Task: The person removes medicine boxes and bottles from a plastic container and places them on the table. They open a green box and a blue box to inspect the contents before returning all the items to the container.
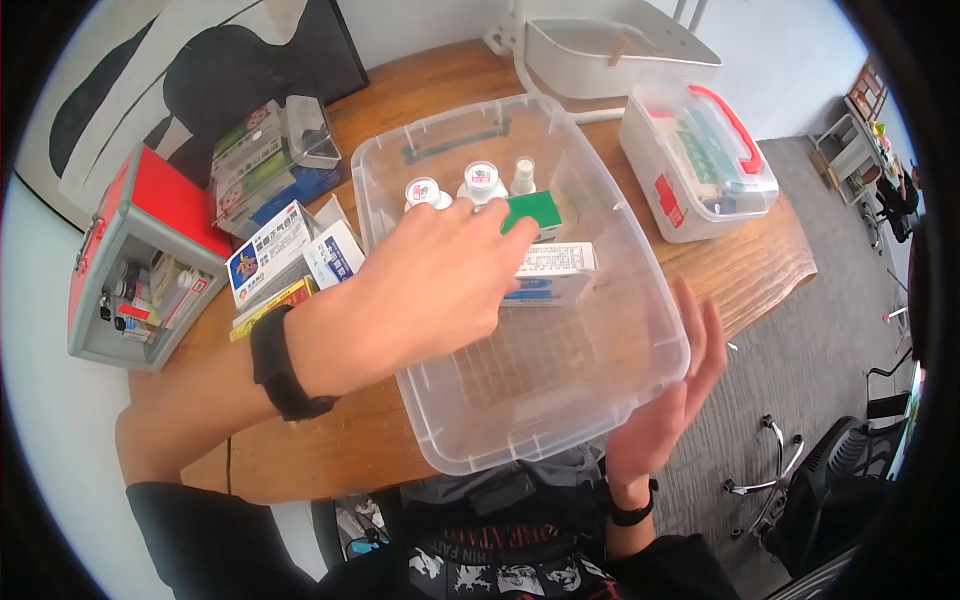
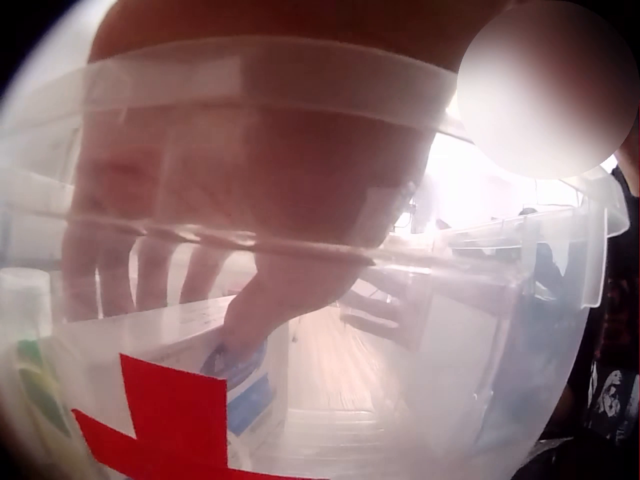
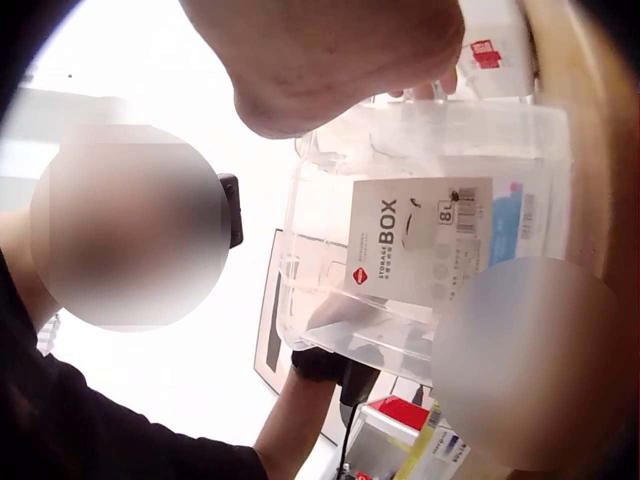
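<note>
A clear plastic bin (image 1: 500, 440) holds bottles (image 1: 481, 180), a green-topped box (image 1: 533, 209) and a white-and-blue box (image 1: 562, 262). My left hand (image 1: 410, 280) reaches down into it and grips the white-and-blue box. Through the clear wall in the left wrist view, the left hand's thumb (image 2: 250, 320) lies on that box's printed face, its fingers beyond the top edge. Along the bin's outer right wall, my right hand (image 1: 665, 400) rests with fingers extended. The right wrist view shows this hand (image 3: 350, 60) above the bin's labelled side (image 3: 420, 240).
Left of the bin stand medicine boxes (image 1: 270, 255), a red-and-grey case (image 1: 150, 250) and another filled clear container (image 1: 265, 170). A red-handled clear box (image 1: 690, 170) is at the right, near the table edge (image 1: 770, 290). A white basket (image 1: 620, 60) stands behind.
</note>
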Demonstrator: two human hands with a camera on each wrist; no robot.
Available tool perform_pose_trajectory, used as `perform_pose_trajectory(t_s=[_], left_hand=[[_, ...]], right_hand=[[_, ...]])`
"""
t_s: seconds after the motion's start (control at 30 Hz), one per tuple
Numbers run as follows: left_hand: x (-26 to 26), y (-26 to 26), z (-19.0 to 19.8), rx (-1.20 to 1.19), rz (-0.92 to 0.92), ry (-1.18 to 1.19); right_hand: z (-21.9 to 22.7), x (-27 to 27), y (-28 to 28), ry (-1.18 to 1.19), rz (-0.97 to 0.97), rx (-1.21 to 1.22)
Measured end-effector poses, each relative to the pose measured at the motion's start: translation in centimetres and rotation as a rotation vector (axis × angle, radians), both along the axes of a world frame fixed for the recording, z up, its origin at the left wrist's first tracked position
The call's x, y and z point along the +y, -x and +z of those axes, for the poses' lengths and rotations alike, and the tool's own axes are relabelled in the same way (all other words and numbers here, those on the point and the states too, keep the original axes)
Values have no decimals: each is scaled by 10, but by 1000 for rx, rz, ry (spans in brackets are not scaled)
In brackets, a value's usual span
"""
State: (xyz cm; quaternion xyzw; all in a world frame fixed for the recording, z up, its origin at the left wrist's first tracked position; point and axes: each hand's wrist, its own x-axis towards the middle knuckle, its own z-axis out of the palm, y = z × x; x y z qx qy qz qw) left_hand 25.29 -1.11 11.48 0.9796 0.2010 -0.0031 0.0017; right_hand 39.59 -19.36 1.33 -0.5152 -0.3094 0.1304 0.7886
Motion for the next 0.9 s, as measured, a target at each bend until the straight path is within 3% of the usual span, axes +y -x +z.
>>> perform_pose_trajectory(t_s=[0.07,0.17,0.43,0.6,0.7,0.9], left_hand=[[1,1,-2,-48,-49,4],[1,0,2,2,-77,20],[2,-10,14,103,-175,128],[3,-9,2,101,-162,180],[8,-17,-6,180,-188,96],[8,-22,-21,-20,-141,123]], right_hand=[[-9,1,-6,73,137,16],[-2,10,3,25,171,58],[-4,6,2,46,159,24],[-4,7,3,50,145,3],[-3,9,3,42,147,7],[-7,7,-1,38,170,3]])
